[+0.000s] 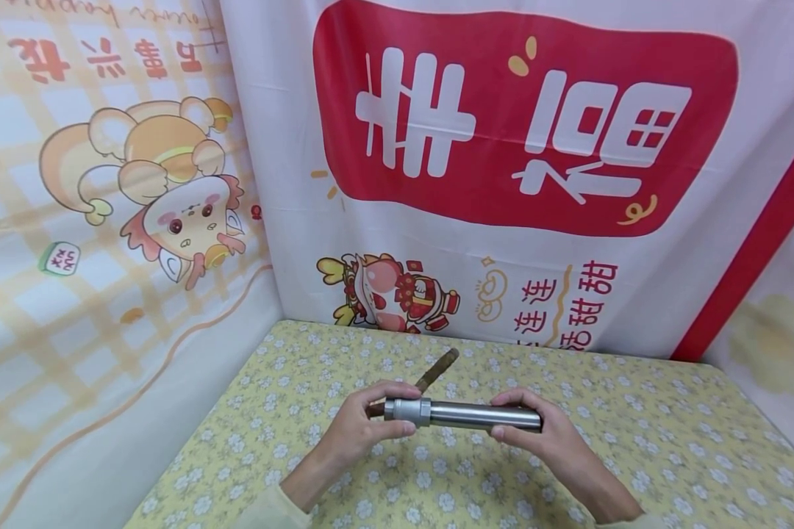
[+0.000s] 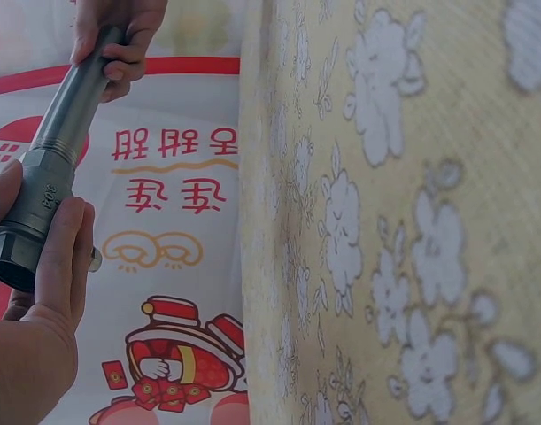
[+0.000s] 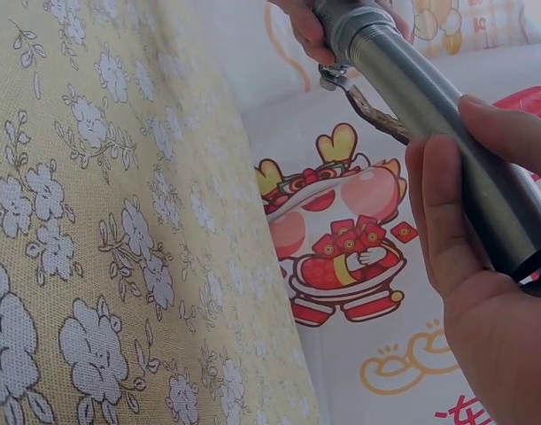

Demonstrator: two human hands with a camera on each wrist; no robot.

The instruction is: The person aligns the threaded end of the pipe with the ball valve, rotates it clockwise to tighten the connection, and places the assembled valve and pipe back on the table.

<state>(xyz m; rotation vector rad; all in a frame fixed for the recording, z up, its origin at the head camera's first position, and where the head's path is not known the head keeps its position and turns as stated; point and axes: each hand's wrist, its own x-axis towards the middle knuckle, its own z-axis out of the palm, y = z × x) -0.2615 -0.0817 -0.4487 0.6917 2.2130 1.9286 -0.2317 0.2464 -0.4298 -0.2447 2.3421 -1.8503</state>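
My left hand (image 1: 370, 419) grips a grey metal ball valve (image 1: 410, 413) with a hex end and raised lettering, thumb and fingers on opposite sides. From the valve a brown, worn lever handle (image 1: 439, 369) slants up and to the right behind it. A smooth steel pipe (image 1: 476, 416) joins the valve, its thread showing at the joint in the right wrist view. Around the pipe's far end, my right hand (image 1: 545, 426) closes with thumb and fingers. Valve and pipe lie nearly level in front of me. The left wrist view shows the valve's open end (image 2: 11, 257).
Beneath my hands is a table with a yellow flowered cloth (image 1: 251, 411). A white printed curtain (image 1: 291, 147) with a red panel hangs behind it, and another printed sheet (image 1: 132, 294) at the left.
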